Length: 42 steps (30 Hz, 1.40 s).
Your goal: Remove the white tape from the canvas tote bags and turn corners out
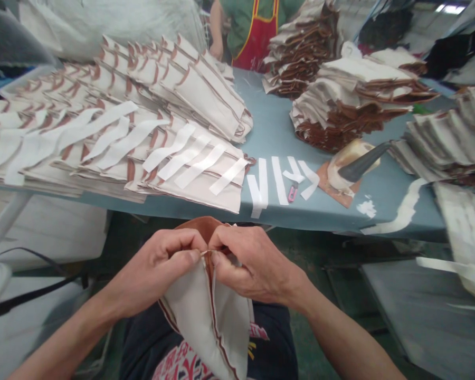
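Note:
My left hand [158, 264] and my right hand [249, 261] meet over my lap, both pinching the top edge of a cream fabric piece with brown trim [214, 316]. The thumbs and forefingers press together at one spot on the seam. The fabric hangs down between my forearms, and a brown part [200, 224] shows behind my knuckles. Loose white strips [261, 187] and a small pink object [292, 192] lie on the blue-grey table [277, 137] just beyond my hands.
Rows of the same cream pieces with white strips on them [114, 137] cover the table's left half. Tall stacks [352, 100] stand at the right. A dark pointed tool on a pad [360, 164] lies near the right front. A person in a red apron [257, 29] stands across the table.

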### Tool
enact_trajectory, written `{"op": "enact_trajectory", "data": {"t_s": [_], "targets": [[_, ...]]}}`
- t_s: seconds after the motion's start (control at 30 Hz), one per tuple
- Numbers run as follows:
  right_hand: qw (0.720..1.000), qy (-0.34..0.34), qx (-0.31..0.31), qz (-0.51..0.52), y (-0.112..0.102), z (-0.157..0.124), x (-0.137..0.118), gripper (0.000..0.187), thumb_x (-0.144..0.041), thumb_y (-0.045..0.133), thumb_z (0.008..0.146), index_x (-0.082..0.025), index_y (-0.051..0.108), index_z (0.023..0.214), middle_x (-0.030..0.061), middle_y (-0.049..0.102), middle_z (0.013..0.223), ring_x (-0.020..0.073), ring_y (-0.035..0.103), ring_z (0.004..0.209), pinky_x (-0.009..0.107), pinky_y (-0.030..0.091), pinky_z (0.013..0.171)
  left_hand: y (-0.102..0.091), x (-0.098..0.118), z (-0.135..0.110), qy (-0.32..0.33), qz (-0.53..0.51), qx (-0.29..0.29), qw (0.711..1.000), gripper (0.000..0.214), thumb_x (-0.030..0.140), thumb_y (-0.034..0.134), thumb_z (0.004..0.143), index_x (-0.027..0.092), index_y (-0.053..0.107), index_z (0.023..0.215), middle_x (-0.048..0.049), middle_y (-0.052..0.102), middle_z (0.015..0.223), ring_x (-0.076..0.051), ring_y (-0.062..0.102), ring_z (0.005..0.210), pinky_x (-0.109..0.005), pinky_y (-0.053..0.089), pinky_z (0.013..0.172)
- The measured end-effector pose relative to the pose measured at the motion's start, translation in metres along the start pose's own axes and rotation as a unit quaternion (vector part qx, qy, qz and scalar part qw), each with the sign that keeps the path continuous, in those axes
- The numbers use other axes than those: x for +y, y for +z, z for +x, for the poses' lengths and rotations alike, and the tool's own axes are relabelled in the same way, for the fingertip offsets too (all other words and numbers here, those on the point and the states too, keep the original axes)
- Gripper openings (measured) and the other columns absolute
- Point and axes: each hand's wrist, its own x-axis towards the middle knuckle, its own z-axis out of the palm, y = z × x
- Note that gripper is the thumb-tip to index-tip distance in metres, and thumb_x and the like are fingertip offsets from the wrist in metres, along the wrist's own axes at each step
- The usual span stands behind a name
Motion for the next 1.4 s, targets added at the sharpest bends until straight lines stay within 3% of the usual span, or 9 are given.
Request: {"op": "enact_trajectory", "data": {"t_s": [0.1, 0.2, 0.37, 0.57, 0.8, 0.93, 1.03, 1.17, 1.4], "targets": [[1.0, 0.004, -0.011, 0.009, -0.002, -0.001, -0.002, 0.011, -0.018, 0.05, 0.089, -0.02, 0.058, 0.082, 0.0015, 0.067, 0.074, 0.015, 0.057, 0.065, 0.029, 0.035, 0.063, -0.002, 0.004, -0.001, -0.01, 0.014, -0.027, 0.999, 0.026, 0.035, 0.055, 0.089, 0.02, 0.056, 0.068, 0.007, 0.05, 0.063, -0.009, 0.044, 0.056, -0.019, 0.034, 0.049], [0.999, 0.005, -0.032, -0.005, -0.004, -0.002, -0.004, 0.012, -0.019, 0.049, 0.091, -0.02, 0.059, 0.084, 0.0043, 0.073, 0.08, 0.0172, 0.063, 0.071, 0.03, 0.038, 0.067, -0.002, 0.013, -0.003, 0.007, 0.094, -0.022, 0.995, 0.026, 0.031, 0.054, 0.089, 0.02, 0.053, 0.065, 0.0077, 0.047, 0.06, -0.008, 0.042, 0.053, -0.019, 0.032, 0.047], [0.999, -0.002, -0.04, -0.002, -0.009, -0.001, -0.009, 0.012, -0.02, 0.05, 0.093, -0.02, 0.061, 0.089, 0.0044, 0.074, 0.083, 0.0178, 0.064, 0.074, 0.03, 0.041, 0.071, -0.003, 0.026, -0.013, 0.13, 0.25, 0.019, 0.959, 0.026, 0.019, 0.05, 0.094, 0.02, 0.064, 0.072, 0.0075, 0.057, 0.059, -0.007, 0.051, 0.051, -0.019, 0.036, 0.05], [1.0, 0.003, -0.013, 0.025, -0.01, -0.001, -0.011, 0.005, -0.022, 0.059, 0.085, -0.021, 0.056, 0.081, 0.001, 0.07, 0.077, 0.0165, 0.061, 0.071, 0.029, 0.039, 0.069, 0.001, 0.021, -0.019, 0.202, 0.309, 0.084, 0.925, 0.015, 0.016, 0.055, 0.091, 0.023, 0.067, 0.085, 0.0074, 0.065, 0.067, -0.008, 0.053, 0.052, -0.021, 0.038, 0.054], [0.998, 0.039, -0.026, -0.043, -0.005, 0.004, -0.014, 0.006, -0.021, 0.057, 0.083, -0.021, 0.055, 0.077, 0.0045, 0.072, 0.078, 0.0183, 0.061, 0.072, 0.031, 0.034, 0.066, -0.003, 0.021, -0.013, 0.23, 0.358, 0.062, 0.903, 0.019, 0.012, 0.049, 0.092, 0.022, 0.056, 0.078, 0.0066, 0.057, 0.067, -0.008, 0.049, 0.052, -0.022, 0.036, 0.051], [0.998, 0.048, -0.006, 0.042, -0.004, 0.008, -0.012, 0.008, -0.019, 0.057, 0.079, -0.021, 0.053, 0.072, -0.0018, 0.063, 0.069, 0.0135, 0.053, 0.065, 0.028, 0.034, 0.066, -0.008, 0.01, -0.016, 0.272, 0.366, 0.057, 0.888, 0.022, 0.011, 0.047, 0.103, 0.022, 0.057, 0.087, 0.0028, 0.064, 0.081, -0.011, 0.061, 0.068, -0.022, 0.044, 0.063], [0.992, 0.07, -0.004, 0.109, -0.004, 0.011, -0.01, 0.008, -0.017, 0.058, 0.076, -0.021, 0.053, 0.071, -0.0052, 0.056, 0.065, 0.0112, 0.048, 0.062, 0.026, 0.034, 0.065, -0.013, -0.005, -0.021, 0.297, 0.418, 0.048, 0.857, 0.022, 0.011, 0.044, 0.107, 0.023, 0.061, 0.099, -0.0001, 0.071, 0.094, -0.014, 0.068, 0.076, -0.024, 0.048, 0.067], [0.973, 0.111, -0.023, 0.202, 0.001, 0.012, -0.008, 0.008, -0.018, 0.058, 0.075, -0.021, 0.053, 0.07, -0.0063, 0.052, 0.063, 0.0102, 0.046, 0.06, 0.024, 0.034, 0.06, -0.02, -0.021, -0.024, 0.326, 0.481, 0.027, 0.814, 0.034, 0.003, 0.041, 0.1, 0.023, 0.065, 0.112, -0.0013, 0.075, 0.094, -0.018, 0.071, 0.079, -0.027, 0.049, 0.069], [0.922, 0.171, -0.066, 0.341, 0.005, 0.016, -0.003, 0.006, -0.024, 0.06, 0.071, -0.02, 0.056, 0.07, -0.0066, 0.049, 0.064, 0.0092, 0.04, 0.058, 0.021, 0.034, 0.054, -0.025, -0.026, -0.023, 0.376, 0.472, 0.005, 0.797, 0.05, -0.007, 0.04, 0.092, 0.016, 0.067, 0.126, -0.0063, 0.077, 0.099, -0.022, 0.069, 0.083, -0.032, 0.055, 0.077]]}}
